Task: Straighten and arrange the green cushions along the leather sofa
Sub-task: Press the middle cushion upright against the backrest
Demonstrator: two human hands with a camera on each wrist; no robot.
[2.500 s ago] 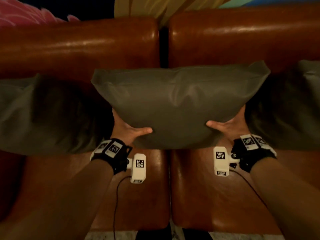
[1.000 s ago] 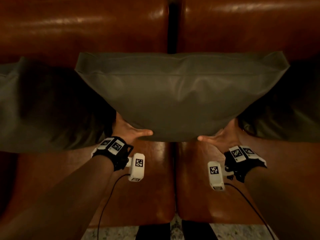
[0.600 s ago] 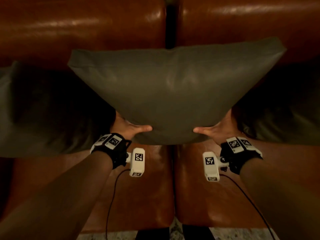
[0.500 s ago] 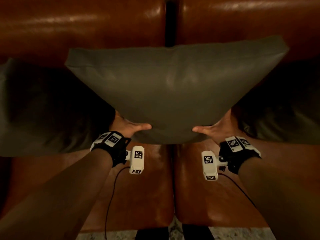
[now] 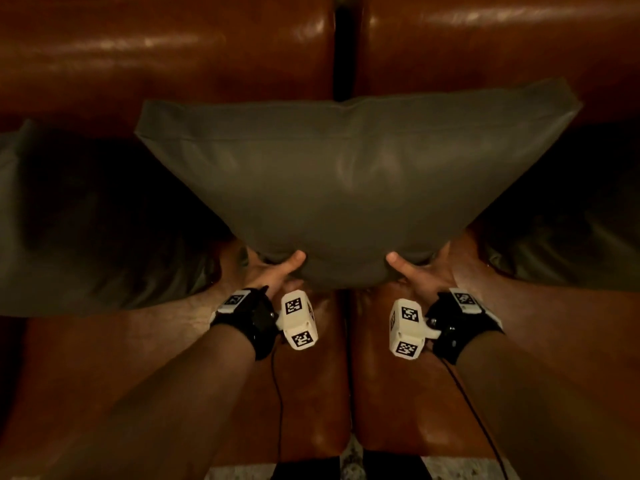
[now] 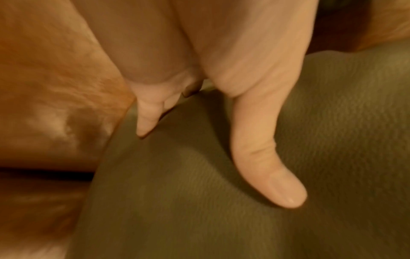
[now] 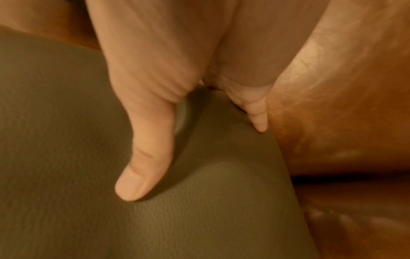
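Under your grip runs the brown leather sofa point(image 5: 311, 393); one green cushion point(image 5: 86, 230) rests on its seat just left of your hands, another cushion point(image 5: 581, 220) just right.

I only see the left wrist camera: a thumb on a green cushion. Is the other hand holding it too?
Observer: Yes, the right hand grips the cushion too, at its bottom edge.
Child: Are there more cushions?
Observer: Two: a left cushion and a right cushion flank it.
Child: Where is mine?
Observer: In front of the gap between the two back pads of the sofa.
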